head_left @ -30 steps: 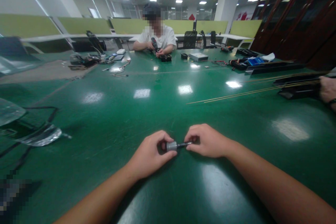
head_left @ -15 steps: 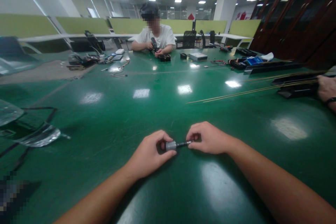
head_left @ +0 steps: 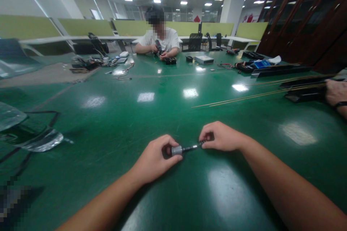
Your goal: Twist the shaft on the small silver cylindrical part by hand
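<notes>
My left hand [head_left: 155, 158] is closed around a grey cylinder [head_left: 176, 150], thumb along its near side. From the cylinder's right end sticks out a thin dark rod [head_left: 188, 148] with a shiny tip, lying nearly level just over the green table. At that tip my right hand [head_left: 219, 137] pinches a small dark ridged piece [head_left: 202, 143] between thumb and fingers. The piece looks spiral, but most of it is hidden by the fingers. Whether it touches the rod's tip I cannot tell.
Across the green table [head_left: 162, 115] a person in a white shirt [head_left: 170, 38] holds a dark tool. Thin brass-coloured rods [head_left: 244, 96] and black channels [head_left: 300, 92] lie at the right near another person's hand [head_left: 336, 94]. A clear plastic object [head_left: 40, 140] is at the left.
My right hand has moved slightly right and away from me, with the ridged piece in its fingers. More of the rod's shiny tip shows. My left hand stays still.
</notes>
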A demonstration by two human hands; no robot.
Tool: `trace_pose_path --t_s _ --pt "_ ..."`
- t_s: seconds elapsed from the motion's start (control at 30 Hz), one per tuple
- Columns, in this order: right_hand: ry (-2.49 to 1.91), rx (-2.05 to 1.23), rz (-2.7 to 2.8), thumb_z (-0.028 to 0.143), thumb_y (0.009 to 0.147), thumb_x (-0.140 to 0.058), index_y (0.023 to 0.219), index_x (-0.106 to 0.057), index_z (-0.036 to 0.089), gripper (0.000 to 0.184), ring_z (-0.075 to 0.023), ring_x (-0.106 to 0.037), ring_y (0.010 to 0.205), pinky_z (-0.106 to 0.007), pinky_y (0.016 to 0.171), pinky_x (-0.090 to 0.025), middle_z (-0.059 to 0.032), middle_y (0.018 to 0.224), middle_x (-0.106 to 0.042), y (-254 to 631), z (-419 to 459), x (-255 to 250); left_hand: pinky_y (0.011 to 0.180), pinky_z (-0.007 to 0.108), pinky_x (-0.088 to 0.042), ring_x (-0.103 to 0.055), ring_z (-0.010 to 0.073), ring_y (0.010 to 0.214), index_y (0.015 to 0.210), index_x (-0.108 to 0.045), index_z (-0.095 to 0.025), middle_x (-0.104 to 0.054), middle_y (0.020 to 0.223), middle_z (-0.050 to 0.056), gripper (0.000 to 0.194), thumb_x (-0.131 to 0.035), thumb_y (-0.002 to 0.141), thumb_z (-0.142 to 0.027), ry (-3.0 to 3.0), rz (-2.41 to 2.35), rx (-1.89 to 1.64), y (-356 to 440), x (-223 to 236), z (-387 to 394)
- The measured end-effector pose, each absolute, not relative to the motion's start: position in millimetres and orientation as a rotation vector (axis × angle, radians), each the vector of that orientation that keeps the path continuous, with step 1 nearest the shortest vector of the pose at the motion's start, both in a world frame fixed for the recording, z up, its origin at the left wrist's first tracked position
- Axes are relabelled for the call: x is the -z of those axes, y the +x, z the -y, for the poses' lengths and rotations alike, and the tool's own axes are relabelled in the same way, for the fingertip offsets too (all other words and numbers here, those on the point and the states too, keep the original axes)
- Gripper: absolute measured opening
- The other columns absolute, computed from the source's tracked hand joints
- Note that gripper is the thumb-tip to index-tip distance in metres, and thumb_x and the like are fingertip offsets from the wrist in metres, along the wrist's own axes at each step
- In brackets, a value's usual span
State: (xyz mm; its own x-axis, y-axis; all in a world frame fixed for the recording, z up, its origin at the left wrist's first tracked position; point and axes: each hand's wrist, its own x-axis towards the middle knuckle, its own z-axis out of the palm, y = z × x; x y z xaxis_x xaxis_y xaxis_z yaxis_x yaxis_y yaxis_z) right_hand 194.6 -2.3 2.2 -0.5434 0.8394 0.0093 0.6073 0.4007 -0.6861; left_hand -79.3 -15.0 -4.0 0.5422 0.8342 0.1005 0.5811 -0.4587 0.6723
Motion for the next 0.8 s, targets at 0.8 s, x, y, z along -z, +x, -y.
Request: trace_pose_path --t_s 0.8 --pt "-1.057 -0.620 2.224 0.016 0.074 -0.074 0.088 -0.069 0.018 0.016 -0.0149 -0.058 0.077 -0.025 0.070 -0.044 -0.0019 0.082 -0.067 142 19 17 0.066 0.026 -0.045 -0.059 0.0154 0.072 0.087 -0.064 -0.017 -0.062 0.080 0.001 0.014 -0.065 0.084 -0.031 2.179 -1.112 -0.631 -78 2 13"
